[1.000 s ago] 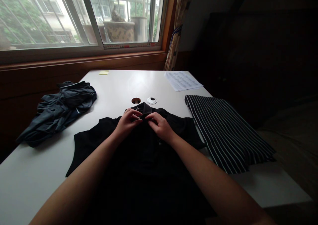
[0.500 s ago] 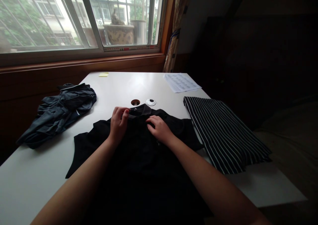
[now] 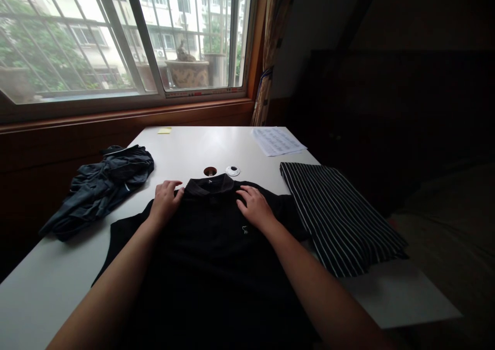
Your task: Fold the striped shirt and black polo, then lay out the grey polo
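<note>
A black polo shirt lies spread flat on the white table, collar toward the window. My left hand rests flat on its left shoulder beside the collar, fingers spread and open. My right hand lies flat on the right shoulder, fingers stretched out, just above a small white logo on the chest. Neither hand holds anything.
A crumpled dark grey garment lies at the left edge. A folded black-and-white striped garment lies to the right. A printed paper, a yellow note, a cable hole and its white cap sit beyond the shirt.
Both hands let go of the collar and slid apart, outward onto the shirt's shoulders. The collar now lies flat. The camera view tilted up slightly.
</note>
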### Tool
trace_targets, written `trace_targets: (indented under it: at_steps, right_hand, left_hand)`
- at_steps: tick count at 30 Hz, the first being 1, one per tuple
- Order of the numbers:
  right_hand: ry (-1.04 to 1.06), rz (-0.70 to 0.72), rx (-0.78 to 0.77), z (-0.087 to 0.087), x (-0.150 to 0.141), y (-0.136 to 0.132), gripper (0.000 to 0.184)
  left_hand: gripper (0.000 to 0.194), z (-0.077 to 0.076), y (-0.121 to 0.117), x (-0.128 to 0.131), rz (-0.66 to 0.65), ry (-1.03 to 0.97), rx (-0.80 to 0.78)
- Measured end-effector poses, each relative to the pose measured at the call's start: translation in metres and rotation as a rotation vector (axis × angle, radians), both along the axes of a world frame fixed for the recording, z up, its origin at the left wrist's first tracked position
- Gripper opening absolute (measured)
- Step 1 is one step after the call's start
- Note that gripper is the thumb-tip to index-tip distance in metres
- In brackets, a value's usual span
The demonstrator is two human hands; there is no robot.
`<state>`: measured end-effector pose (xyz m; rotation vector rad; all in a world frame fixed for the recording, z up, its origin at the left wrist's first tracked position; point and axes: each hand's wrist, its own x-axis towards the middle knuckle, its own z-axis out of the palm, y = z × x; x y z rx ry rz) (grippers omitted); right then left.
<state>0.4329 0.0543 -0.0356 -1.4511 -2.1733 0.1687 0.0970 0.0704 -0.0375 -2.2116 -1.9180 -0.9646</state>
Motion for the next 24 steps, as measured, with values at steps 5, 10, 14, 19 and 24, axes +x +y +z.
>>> trace_targets:
  at_steps: [5, 10, 14, 19, 24]
  right_hand:
    - [-0.038, -0.03, -0.026, 0.002, -0.002, -0.004, 0.039]
    - [0.078, 0.064, 0.129, 0.012, -0.006, -0.008, 0.042]
    - [0.074, 0.375, 0.178, 0.016, -0.016, -0.015, 0.039]
    - [-0.064, 0.509, 0.097, 0.008, -0.026, -0.017, 0.047]
    - [-0.226, 0.492, -0.031, 0.006, -0.026, -0.01, 0.055]
  left_hand:
    - [0.036, 0.001, -0.012, -0.006, -0.035, 0.2, -0.062]
    - [0.043, 0.007, -0.014, -0.001, -0.06, 0.221, 0.0]
    - [0.04, 0.017, -0.026, 0.015, -0.284, 0.231, 0.071]
    - [0.054, 0.016, -0.053, 0.034, -0.553, 0.355, -0.081]
    - [0.059, 0.012, -0.051, 0.027, -0.566, 0.439, -0.216]
